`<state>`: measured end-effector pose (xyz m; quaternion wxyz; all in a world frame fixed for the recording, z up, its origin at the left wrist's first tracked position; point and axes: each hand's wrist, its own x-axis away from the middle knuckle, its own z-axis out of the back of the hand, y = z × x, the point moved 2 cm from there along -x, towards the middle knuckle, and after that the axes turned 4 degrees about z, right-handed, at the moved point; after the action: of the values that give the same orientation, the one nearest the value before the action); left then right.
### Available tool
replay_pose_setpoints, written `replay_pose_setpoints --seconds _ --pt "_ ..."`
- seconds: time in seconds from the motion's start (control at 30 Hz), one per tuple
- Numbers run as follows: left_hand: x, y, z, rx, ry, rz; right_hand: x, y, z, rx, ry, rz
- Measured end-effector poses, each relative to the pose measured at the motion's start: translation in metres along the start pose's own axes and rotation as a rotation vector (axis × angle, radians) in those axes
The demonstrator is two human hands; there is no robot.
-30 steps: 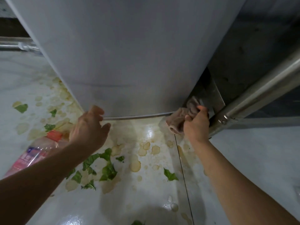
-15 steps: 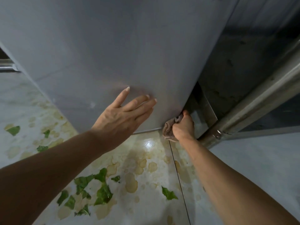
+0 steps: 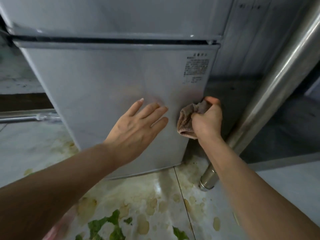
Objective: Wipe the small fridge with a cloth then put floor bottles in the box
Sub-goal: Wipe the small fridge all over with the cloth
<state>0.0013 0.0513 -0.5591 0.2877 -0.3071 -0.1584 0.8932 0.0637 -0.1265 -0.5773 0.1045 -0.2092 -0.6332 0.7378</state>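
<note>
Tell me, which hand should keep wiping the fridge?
The right hand, probably. It already grips the cloth against the fridge door's right edge. The left hand holds no cloth; it lies flat on the door, seemingly steadying it.

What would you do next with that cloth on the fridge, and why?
Probably drag the cloth leftward across the door. The right hand grips it bunched at the door's right edge, so most of the panel looks unwiped, and the left hand lies flat on the door, steadying the fridge.
</note>
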Motion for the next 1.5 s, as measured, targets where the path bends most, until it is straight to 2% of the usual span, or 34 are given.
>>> replay_pose_setpoints --seconds 0.17,0.27,0.47,0.53,0.67,0.83,1.1,1.27,1.4,1.5 --pt "-0.028 -0.036 0.034 -0.091 0.089 0.079 -0.022 -0.065 0.012 -0.049 0.025 0.117" --pt "-0.029 -0.04 0.037 -0.113 0.094 0.065 -0.019 -0.068 0.011 0.0 0.022 0.145" --pt "-0.041 -0.041 0.06 -0.07 0.112 0.028 -0.02 -0.061 0.013 -0.102 -0.062 -0.1" --pt "-0.05 -0.046 0.076 -0.063 0.145 0.046 -0.023 -0.072 0.014 -0.126 -0.031 -0.096" --pt "-0.07 -0.059 0.108 -0.066 0.173 0.11 -0.028 -0.113 0.013 -0.127 0.095 0.039" --pt "-0.086 -0.076 0.138 -0.085 0.168 0.163 -0.019 -0.151 0.028 -0.114 0.147 0.103" --pt "-0.11 -0.094 0.171 -0.123 0.18 0.238 -0.019 -0.26 0.047 -0.088 0.332 0.57" --pt "-0.124 -0.103 0.18 -0.129 0.176 0.254 -0.062 -0.31 0.033 0.033 0.175 0.54" --pt "-0.121 -0.103 0.171 -0.124 0.161 0.255 -0.084 -0.293 0.027 0.008 0.025 0.403" --pt "-0.115 -0.099 0.162 -0.117 0.153 0.248 -0.084 -0.267 0.027 0.015 0.024 0.357"
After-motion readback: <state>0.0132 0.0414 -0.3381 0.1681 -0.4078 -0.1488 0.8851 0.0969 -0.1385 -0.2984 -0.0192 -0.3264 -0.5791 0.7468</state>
